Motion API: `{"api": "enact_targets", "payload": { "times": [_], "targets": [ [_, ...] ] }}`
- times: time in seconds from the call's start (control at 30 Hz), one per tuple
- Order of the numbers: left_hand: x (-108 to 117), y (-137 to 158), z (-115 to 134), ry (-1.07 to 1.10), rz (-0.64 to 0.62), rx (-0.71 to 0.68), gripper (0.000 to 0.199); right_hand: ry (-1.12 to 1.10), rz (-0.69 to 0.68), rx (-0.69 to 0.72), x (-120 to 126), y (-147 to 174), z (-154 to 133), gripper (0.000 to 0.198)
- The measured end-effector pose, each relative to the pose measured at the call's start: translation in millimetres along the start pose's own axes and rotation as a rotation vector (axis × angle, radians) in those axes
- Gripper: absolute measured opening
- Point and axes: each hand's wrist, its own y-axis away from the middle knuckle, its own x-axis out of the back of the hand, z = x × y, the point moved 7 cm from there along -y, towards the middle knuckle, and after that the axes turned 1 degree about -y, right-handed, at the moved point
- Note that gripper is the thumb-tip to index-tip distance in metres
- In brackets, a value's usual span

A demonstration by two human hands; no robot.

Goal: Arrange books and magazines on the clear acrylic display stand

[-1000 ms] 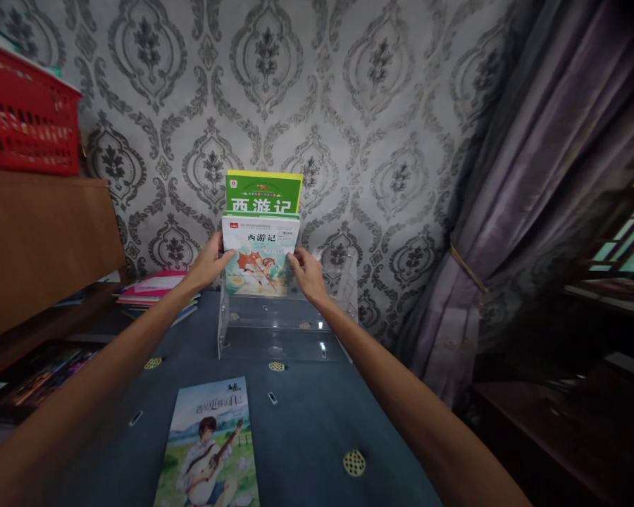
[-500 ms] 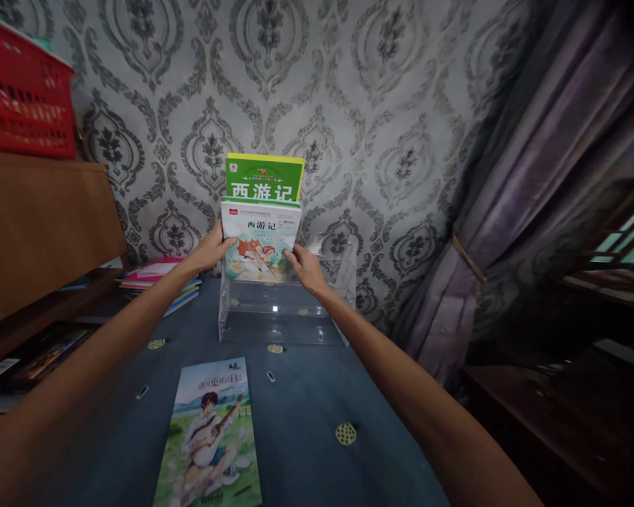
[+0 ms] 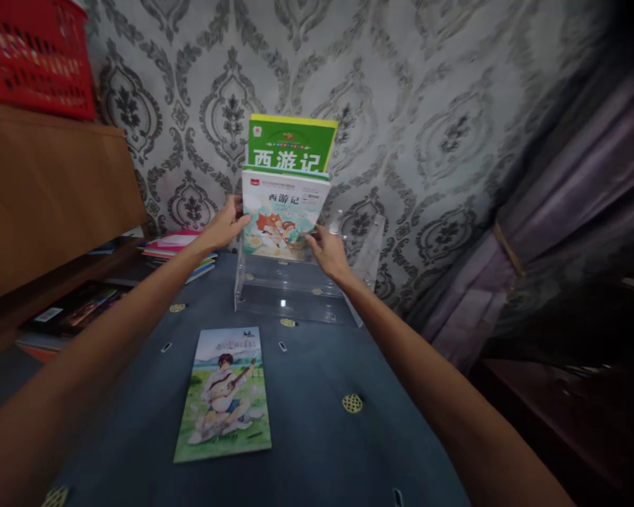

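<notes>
At the far side of the table, we are holding a white book upright, its cover facing us, over the upper part of a clear stand. Our left hand is holding the book's left edge in a narrow grip, its thumb lying on the cover. Our right hand is pinching the right edge lower down, its thumb touching the cover too. Fingers behind the book are hiding from us, so we cannot tell whether either grip is also taking in the books behind. We cannot tell whether the bottom edge is resting on the stand.

Just behind, a taller green book is showing its top. Nearer us, a guitar-cover book is lying flat, left of the middle. To the far left, a pile of books is lying near a wooden cabinet, on which a red basket is sitting. On the right, a purple curtain is hanging beside the patterned wall.
</notes>
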Motion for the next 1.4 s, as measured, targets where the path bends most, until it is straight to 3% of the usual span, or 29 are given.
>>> {"api": "enact_targets", "payload": {
  "times": [0.1, 0.17, 0.3, 0.43, 0.63, 0.77, 0.97, 1.1, 1.17, 1.27, 1.33, 1.4],
  "targets": [
    [1, 42, -8, -0.095, -0.023, 0.054, 0.042, 0.019, 0.167, 0.091, 7, 36, -17, 0.058],
    [2, 82, -16, -0.139, -0.051, 0.078, 0.037, 0.008, 0.141, 0.144, -4, 73, -33, 0.052],
    [15, 164, -35, -0.354, -0.143, 0.109, 0.028, -0.086, -0.329, 0.209, -64, 164, -75, 0.049],
    [63, 215, -51, -0.72, -0.188, 0.215, 0.029, -0.032, -0.651, 0.148, -105, 237, -107, 0.058],
    [147, 264, -64, -1.171, -0.197, 0.426, 0.052, -0.028, -0.73, 0.212, -119, 262, -139, 0.066],
    [167, 289, -77, -1.176, -0.217, 0.536, 0.063, -0.026, -0.686, 0.164, -135, 257, -147, 0.06],
    [166, 296, -80, -1.168, -0.194, 0.514, 0.071, -0.027, -0.672, 0.11, -163, 247, -164, 0.057],
    [154, 298, -61, -1.109, -0.117, 0.438, 0.063, -0.066, -0.684, 0.095, -165, 242, -166, 0.054],
    [132, 300, -47, -1.016, -0.136, 0.323, 0.054, -0.075, -0.711, 0.092, -161, 242, -166, 0.053],
    [80, 308, -39, -0.772, -0.349, 0.198, 0.047, -0.059, -0.749, 0.138, -150, 244, -173, 0.051],
    [53, 311, -42, -0.629, -0.485, 0.202, 0.05, -0.061, -0.777, 0.215, -144, 247, -184, 0.048],
    [39, 309, -50, -0.55, -0.554, 0.241, 0.053, -0.091, -0.807, 0.315, -142, 251, -198, 0.043]
  ]
}}
